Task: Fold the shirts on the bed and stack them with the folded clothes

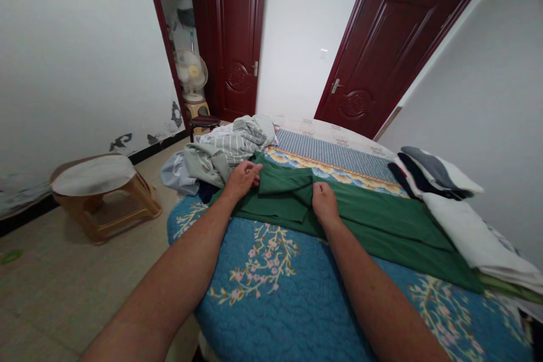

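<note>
A green garment (382, 212) lies stretched lengthwise over the covered table, with a section at its left end folded over. My left hand (245, 179) is closed at the left edge of that folded section, with thumb and fingers pinching the cloth. At the section's right edge, my right hand (325, 202) is closed with its fingers curled round a bunch of the same green fabric. The cloth between both hands is slightly raised and creased. What kind of garment it is does not show clearly.
A heap of rumpled grey and striped clothes (229, 150) lies at the left. Folded dark and white clothes (436, 172) and a white folded cloth (479, 235) sit at the right, on a blue flowered quilted cover (297, 305). A plastic stool (99, 181) stands on the floor at left.
</note>
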Available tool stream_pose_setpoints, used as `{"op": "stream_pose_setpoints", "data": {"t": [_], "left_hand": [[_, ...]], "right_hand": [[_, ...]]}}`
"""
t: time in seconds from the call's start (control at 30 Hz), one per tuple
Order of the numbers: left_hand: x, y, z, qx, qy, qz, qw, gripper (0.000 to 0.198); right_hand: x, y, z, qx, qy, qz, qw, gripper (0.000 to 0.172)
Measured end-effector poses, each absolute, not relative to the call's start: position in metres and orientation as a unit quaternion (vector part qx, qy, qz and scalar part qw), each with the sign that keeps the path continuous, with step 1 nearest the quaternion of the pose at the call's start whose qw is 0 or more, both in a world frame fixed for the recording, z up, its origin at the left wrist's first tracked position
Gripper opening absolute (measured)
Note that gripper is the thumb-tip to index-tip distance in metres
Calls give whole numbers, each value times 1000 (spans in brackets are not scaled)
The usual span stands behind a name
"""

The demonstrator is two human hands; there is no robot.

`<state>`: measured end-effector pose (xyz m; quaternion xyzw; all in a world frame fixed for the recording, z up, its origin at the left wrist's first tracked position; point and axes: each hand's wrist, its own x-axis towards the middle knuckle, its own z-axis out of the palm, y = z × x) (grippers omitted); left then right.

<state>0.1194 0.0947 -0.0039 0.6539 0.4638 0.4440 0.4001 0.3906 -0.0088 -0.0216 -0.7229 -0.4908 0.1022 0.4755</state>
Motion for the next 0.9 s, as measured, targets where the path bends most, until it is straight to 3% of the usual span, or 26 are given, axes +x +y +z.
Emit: {"op": "stream_pose_setpoints", "data": {"t": [0.13, 0.23, 0.33, 0.6, 0.77, 0.9], "left_hand": [[121, 93, -12, 732, 410, 409, 358, 68], [119, 90, -16, 775, 411, 367, 308, 74], [118, 89, -19, 792, 412, 351, 283, 77], [122, 81, -12, 779, 486, 334, 215, 56], [123, 72, -4, 793, 486, 275, 243, 58], [122, 74, 2, 782, 426, 361, 276, 40]], "right_hand": [[398, -1, -25, -706, -494, 148, 485, 43], [395, -3, -25, -698, -491, 184, 487, 49], [393, -9, -24, -658, -520, 222, 497, 45], [378, -34, -18, -612, -624, 116, 471, 31], [375, -36, -15, -607, -628, 123, 471, 32], [381, -30, -18, -610, -615, 133, 481, 34]]}}
